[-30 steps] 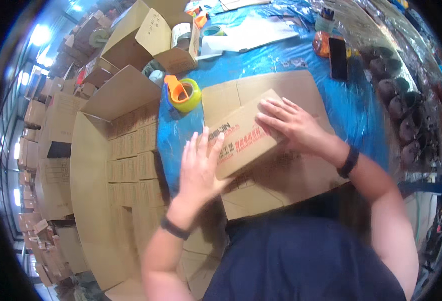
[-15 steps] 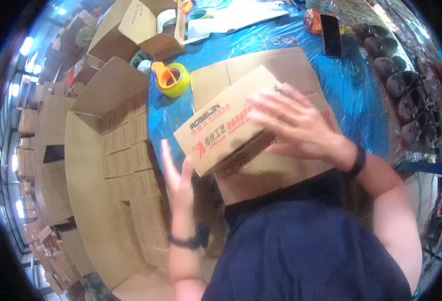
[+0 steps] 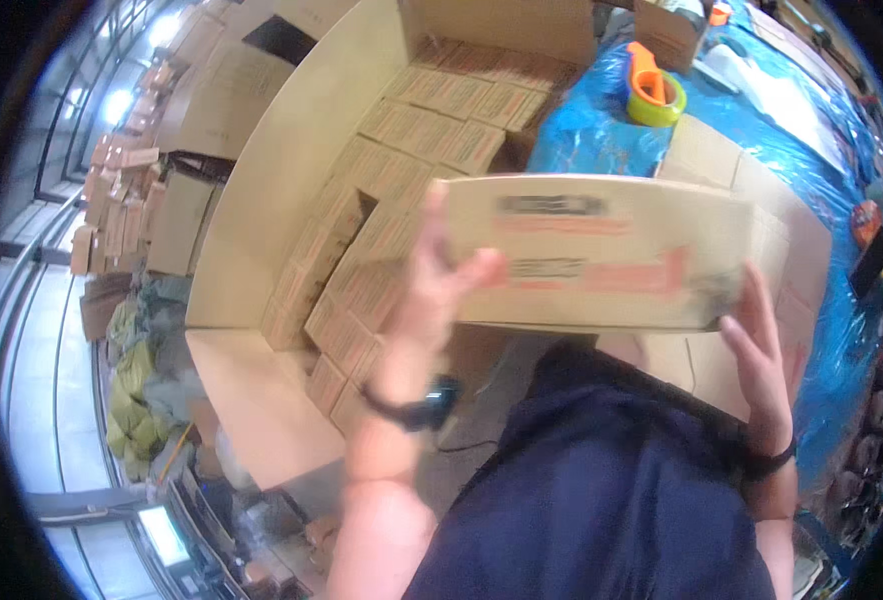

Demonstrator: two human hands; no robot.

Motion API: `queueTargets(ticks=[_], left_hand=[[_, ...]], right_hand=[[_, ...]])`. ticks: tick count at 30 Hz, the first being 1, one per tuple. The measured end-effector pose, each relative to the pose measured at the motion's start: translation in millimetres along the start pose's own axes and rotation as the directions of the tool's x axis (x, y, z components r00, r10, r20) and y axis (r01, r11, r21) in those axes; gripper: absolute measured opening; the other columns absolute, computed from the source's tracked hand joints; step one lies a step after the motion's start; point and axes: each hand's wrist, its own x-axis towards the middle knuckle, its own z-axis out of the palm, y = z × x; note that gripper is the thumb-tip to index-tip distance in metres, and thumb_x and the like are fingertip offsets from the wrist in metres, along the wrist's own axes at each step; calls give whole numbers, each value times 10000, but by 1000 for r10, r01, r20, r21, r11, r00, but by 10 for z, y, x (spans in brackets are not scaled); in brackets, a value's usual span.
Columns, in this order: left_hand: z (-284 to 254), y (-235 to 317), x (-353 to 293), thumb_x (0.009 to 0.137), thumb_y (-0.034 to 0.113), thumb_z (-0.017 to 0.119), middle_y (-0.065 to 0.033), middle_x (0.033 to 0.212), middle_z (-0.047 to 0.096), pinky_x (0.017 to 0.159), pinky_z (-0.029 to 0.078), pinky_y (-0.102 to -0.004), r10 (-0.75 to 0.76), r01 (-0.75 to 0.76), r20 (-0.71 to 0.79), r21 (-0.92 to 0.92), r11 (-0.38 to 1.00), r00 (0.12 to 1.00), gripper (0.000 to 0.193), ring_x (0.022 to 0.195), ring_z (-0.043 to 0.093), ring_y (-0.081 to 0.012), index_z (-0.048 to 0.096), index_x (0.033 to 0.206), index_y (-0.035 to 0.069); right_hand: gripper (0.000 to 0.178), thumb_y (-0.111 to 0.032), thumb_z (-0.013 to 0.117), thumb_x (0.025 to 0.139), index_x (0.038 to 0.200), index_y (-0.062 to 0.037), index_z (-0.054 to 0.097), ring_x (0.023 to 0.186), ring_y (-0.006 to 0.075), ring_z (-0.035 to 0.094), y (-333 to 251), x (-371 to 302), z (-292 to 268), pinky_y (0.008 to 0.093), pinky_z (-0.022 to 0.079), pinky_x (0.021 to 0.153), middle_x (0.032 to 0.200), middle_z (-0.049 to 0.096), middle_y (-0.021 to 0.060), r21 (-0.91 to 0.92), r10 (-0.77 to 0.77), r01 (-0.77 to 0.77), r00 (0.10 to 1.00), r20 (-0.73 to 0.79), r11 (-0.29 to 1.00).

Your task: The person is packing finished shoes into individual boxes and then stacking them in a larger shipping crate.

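Note:
A long brown cardboard box (image 3: pixel 601 255) with red and black print hangs in front of me, slightly blurred by motion. Its left end is gripped by my left hand (image 3: pixel 446 265), thumb across the front face. At its right end, my right hand (image 3: pixel 758 350) presses with fingers and thumb around the lower corner. To the left stands a large open carton (image 3: pixel 251 230) holding several rows of similar small boxes (image 3: pixel 401 170). Part of its right side is hidden behind the held box and my left arm.
Blue plastic sheeting (image 3: pixel 596 130) covers the table at right. On it lie flat cardboard (image 3: pixel 806 240), an orange tape dispenser with yellow tape (image 3: pixel 653 95) and a dark phone (image 3: pixel 869 265). Stacked cartons (image 3: pixel 111 200) and a lit screen (image 3: pixel 164 535) are at far left.
Both hands have taken hold of the box and lifted it off the flat cardboard. The view has swung left, bringing more of the large carton into sight.

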Motion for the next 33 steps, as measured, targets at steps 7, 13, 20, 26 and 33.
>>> queueTargets(ticks=[7,13,20,26,33], left_hand=[[-1542,834,-806,661,194,799,-126,1496,432,1155,352,-402,532,-176,-146,843,508,834,902,1382,427,-272,450,1481,55],[-2540,196,-431,657,141,750,-118,1492,425,1185,306,-379,-22,34,-30,489,872,999,879,1399,405,-261,456,1478,37],[-2101,-2,-258,713,217,798,-185,1535,369,1179,305,-465,85,-65,44,960,271,995,878,1394,402,-342,435,1512,202],[-1716,-1545,-565,869,503,667,-188,1563,346,1191,205,-553,-108,52,-61,995,-87,992,731,1455,313,-347,437,1501,219],[-1406,-1553,-255,910,627,538,-119,1442,531,1203,195,-536,-201,-163,139,981,-107,970,682,1407,409,-259,591,1337,98]], right_hand=[[339,-157,600,986,1289,-4,594,1074,233,655,-260,352,223,354,503,961,1185,679,126,-150,128,-70,897,423,986],[311,-134,610,981,1263,-3,604,994,219,683,-427,284,522,344,538,899,1098,703,125,-307,139,93,744,654,947],[329,-47,644,912,1236,1,611,1015,256,685,-368,72,271,359,538,899,1098,702,142,-497,228,119,781,581,859],[324,-27,644,876,1198,-5,623,1024,303,673,-378,-76,229,386,512,916,1055,698,149,-557,222,144,815,536,818],[512,-15,715,760,1255,-23,585,1202,355,560,-160,-279,-895,428,447,1022,1291,595,166,-889,78,124,981,176,441]])
